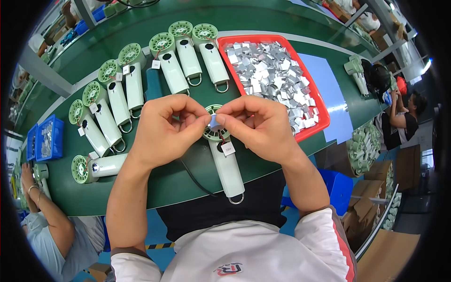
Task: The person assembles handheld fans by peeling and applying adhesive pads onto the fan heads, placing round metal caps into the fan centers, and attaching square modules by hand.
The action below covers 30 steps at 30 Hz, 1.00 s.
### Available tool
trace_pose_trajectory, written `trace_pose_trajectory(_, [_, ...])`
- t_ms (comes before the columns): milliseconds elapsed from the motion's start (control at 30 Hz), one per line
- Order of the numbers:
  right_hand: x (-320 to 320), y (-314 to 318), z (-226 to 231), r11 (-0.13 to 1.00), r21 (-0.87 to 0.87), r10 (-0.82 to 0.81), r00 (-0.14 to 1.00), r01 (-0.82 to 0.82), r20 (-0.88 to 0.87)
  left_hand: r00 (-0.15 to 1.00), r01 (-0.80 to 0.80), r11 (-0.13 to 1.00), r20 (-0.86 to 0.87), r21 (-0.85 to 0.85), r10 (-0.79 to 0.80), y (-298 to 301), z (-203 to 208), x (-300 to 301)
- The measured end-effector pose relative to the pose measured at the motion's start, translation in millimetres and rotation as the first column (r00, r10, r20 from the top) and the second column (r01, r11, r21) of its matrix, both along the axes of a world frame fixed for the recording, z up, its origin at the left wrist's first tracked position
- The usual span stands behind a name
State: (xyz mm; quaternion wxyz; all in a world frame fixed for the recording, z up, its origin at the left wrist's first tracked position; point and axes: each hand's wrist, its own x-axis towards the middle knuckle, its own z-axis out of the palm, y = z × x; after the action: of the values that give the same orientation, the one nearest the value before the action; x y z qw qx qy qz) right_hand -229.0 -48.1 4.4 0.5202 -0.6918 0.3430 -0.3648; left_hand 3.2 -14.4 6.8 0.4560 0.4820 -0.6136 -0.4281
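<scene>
Both hands meet over the round green head of a pale green handheld fan (227,167), which lies in front of me with its metal loop toward me. My left hand (171,129) pinches one side of a small silvery-blue square piece (215,123) between thumb and forefinger. The opposite side is pinched by my right hand (258,124). A white tag (228,149) hangs on wires near the fan's neck. Whether the small piece touches the fan head cannot be seen.
A red tray (324,118) heaped with small silvery pieces stands right. Several more fans (171,70) form an arc at the far left. A teal block (153,84) lies among them. Blue bins (55,141) stand far left, a light blue sheet (329,89) right. Co-workers sit at both sides.
</scene>
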Motion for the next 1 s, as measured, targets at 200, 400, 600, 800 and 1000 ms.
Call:
trace_pose_trajectory(200, [-0.4,4.6,6.0,0.995,0.052,-0.084,0.994,0.088,-0.069,0.996,-0.062,0.993,0.065,-0.102,0.069,-2.5,-5.2,1.5])
trace_pose_trajectory(400, [0.5,4.8,7.2,0.988,0.103,-0.106,0.989,0.117,-0.107,0.981,0.044,0.971,0.195,-0.236,0.003,-2.4,1.8,3.8])
trace_pose_trajectory(600, [4.1,4.9,9.4,0.985,0.123,-0.105,0.984,0.123,-0.143,0.939,0.209,0.927,0.330,-0.310,-0.101,-1.0,1.1,6.7])
trace_pose_trajectory(800, [6.4,4.8,11.3,0.984,0.133,-0.102,0.985,0.120,-0.138,0.928,0.214,0.938,0.358,-0.273,-0.107,-0.8,-2.5,3.1])
trace_pose_trajectory(1000, [7.7,2.9,11.1,0.980,0.162,-0.094,0.983,0.120,-0.158,0.923,0.210,0.935,0.375,-0.287,-0.092,-2.1,-4.4,1.9])
